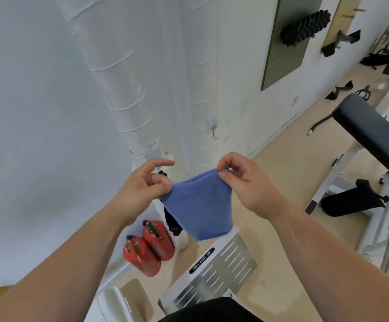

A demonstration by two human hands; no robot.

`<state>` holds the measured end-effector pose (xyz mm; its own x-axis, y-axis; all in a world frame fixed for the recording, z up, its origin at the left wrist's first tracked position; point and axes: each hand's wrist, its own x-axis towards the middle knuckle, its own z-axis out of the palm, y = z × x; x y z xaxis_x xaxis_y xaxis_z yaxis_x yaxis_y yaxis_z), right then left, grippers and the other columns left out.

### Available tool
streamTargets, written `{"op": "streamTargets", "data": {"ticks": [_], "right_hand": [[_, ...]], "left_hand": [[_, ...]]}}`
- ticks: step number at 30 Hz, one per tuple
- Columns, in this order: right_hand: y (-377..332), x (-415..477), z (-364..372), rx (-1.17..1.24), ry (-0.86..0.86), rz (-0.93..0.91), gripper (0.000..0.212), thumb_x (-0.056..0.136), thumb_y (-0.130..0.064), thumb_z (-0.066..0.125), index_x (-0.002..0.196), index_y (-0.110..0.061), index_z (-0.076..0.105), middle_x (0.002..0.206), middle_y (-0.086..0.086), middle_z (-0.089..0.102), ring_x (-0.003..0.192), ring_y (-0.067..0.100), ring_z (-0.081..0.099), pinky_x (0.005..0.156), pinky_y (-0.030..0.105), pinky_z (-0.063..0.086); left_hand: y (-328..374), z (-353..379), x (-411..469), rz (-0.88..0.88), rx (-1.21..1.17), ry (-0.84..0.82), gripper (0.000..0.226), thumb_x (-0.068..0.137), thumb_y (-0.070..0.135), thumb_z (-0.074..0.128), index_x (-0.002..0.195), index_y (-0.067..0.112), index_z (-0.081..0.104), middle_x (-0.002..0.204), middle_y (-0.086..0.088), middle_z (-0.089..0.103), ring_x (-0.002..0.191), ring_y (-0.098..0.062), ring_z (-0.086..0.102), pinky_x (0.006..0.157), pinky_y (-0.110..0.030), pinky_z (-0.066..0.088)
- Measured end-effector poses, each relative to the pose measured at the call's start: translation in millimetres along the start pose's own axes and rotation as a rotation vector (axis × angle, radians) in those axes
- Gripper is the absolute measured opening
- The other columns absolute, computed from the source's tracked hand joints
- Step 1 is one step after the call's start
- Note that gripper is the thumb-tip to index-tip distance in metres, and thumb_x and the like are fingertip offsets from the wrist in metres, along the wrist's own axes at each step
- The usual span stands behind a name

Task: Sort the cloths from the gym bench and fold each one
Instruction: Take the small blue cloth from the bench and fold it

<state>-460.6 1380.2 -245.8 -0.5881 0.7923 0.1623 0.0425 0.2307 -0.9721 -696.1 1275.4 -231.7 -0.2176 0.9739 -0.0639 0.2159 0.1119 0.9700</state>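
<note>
Blue cloth (199, 205), already doubled, hangs in mid-air pinched at its top corners by left hand (142, 184) and right hand (244, 182); next fold likely requires joining both corners.

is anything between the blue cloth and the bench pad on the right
Nothing visible does. The blue cloth hangs in the air, pinched at its top corners by the left hand and the right hand. Only open floor lies between it and the black bench pad at the right.
</note>
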Motion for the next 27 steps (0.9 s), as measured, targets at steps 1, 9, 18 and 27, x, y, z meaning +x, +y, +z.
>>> {"op": "streamTargets", "data": {"ticks": [1, 9, 18, 27], "right_hand": [[-4, 2, 2, 0.012, -0.026, -0.004, 0.019, 0.100, -0.001, 0.053, 0.089, -0.016, 0.059, 0.078, 0.000, 0.053, 0.066, 0.017, 0.045, 0.061, 0.023, 0.037], [-11, 10, 2, 0.132, 0.027, -0.049, 0.032, 0.091, 0.016, 0.049, 0.072, -0.006, 0.063, 0.089, 0.013, 0.067, 0.081, 0.018, 0.068, 0.077, 0.030, 0.053], [28, 1, -8, 0.251, -0.014, 0.113, 0.041, 0.089, 0.010, 0.058, 0.077, -0.023, 0.079, 0.094, 0.000, 0.077, 0.095, 0.012, 0.068, 0.091, 0.030, 0.051], [80, -1, 11, -0.151, -0.264, 0.162, 0.032, 0.082, -0.001, 0.076, 0.102, -0.026, 0.077, 0.109, -0.014, 0.071, 0.099, -0.012, 0.063, 0.085, 0.009, 0.046]], "left_hand": [[7, -2, 3, 0.001, 0.039, -0.080, 0.054, 0.088, 0.002, 0.069, 0.130, 0.033, 0.057, 0.096, -0.006, 0.074, 0.082, -0.020, 0.067, 0.080, -0.033, 0.050], [41, 33, 21, 0.180, 0.320, -0.378, 0.041, 0.094, 0.001, 0.058, 0.119, 0.034, 0.052, 0.107, -0.008, 0.066, 0.078, -0.035, 0.059, 0.075, -0.045, 0.051], [49, 50, 37, 0.235, 0.590, -0.267, 0.052, 0.084, -0.013, 0.044, 0.081, 0.029, 0.075, 0.092, 0.013, 0.067, 0.089, 0.000, 0.059, 0.079, -0.008, 0.040], [54, 12, 51, 0.221, 0.543, 0.085, 0.054, 0.090, -0.011, 0.038, 0.098, 0.026, 0.076, 0.101, 0.005, 0.066, 0.086, 0.004, 0.058, 0.078, -0.009, 0.041]]}}
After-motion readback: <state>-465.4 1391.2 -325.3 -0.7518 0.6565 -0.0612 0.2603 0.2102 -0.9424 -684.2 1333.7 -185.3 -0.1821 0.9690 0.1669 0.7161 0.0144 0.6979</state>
